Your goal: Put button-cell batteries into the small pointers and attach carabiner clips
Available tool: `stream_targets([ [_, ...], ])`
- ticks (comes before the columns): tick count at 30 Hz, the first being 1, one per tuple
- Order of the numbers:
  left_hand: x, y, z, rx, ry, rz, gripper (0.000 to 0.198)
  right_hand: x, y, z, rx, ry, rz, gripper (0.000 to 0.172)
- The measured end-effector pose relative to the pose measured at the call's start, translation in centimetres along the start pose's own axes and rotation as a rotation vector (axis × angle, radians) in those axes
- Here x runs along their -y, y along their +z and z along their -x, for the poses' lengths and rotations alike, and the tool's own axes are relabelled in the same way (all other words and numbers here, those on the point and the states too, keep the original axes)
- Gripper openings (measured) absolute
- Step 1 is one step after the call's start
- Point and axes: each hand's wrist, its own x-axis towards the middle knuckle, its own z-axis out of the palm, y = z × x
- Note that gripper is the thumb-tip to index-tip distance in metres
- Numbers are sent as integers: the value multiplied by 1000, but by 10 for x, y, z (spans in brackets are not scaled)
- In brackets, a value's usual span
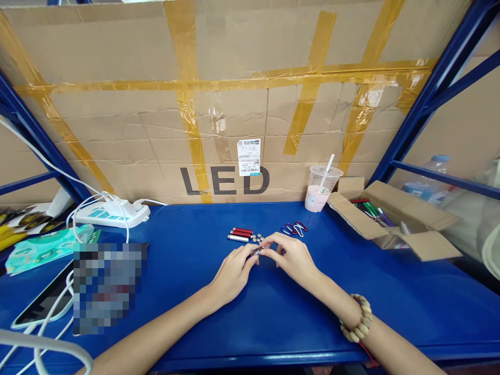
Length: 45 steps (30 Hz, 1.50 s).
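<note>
Over the middle of the blue tabletop, my left hand (231, 275) pinches a small dark, shiny piece (257, 251) between thumb and fingers. The fingertips of my right hand (292, 256) close on the same piece from the other side; its exact kind is too small to tell. Just beyond the fingers lie slim red metal tubes (242, 231) and a silver tube (238, 238), side by side. Several small round silver discs (258, 238), like button cells, are scattered right of the tubes. Behind my right hand rest several red, blue and silver carabiner clips (296, 228).
A cup with pink drink and a straw (319, 190) stands at the back right, beside an open cardboard box (357, 219) of pens. At left are a white power strip (111, 212), cables, a tissue pack (47, 249) and a phone (47, 294). Cardboard (136, 135) walls the back.
</note>
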Motion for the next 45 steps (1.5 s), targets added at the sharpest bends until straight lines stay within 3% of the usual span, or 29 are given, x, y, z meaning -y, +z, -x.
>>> stream_targets([
  [13, 0, 2, -2, 31, -28, 18, 19, 6, -3, 2, 70, 35, 54, 18],
  [18, 3, 0, -3, 39, -70, 9, 20, 4, -4, 1, 21, 71, 104, 18],
  [24, 5, -3, -7, 35, -156, 35, 20, -12, -24, -7, -88, 165, 167, 21],
  [30, 7, -1, -4, 145, -99, 5, 17, -19, -16, -7, 39, 174, 224, 21],
  [33, 16, 5, -1, 120, 21, -116, 17, -21, -9, -6, 135, 169, 273, 18],
  [38, 33, 17, 2, 60, 183, -246, 13, -31, -12, -3, 125, 154, 344, 21],
  [45, 41, 24, 7, 45, 171, -276, 18, -42, -12, -3, 112, 124, 349, 24],
])
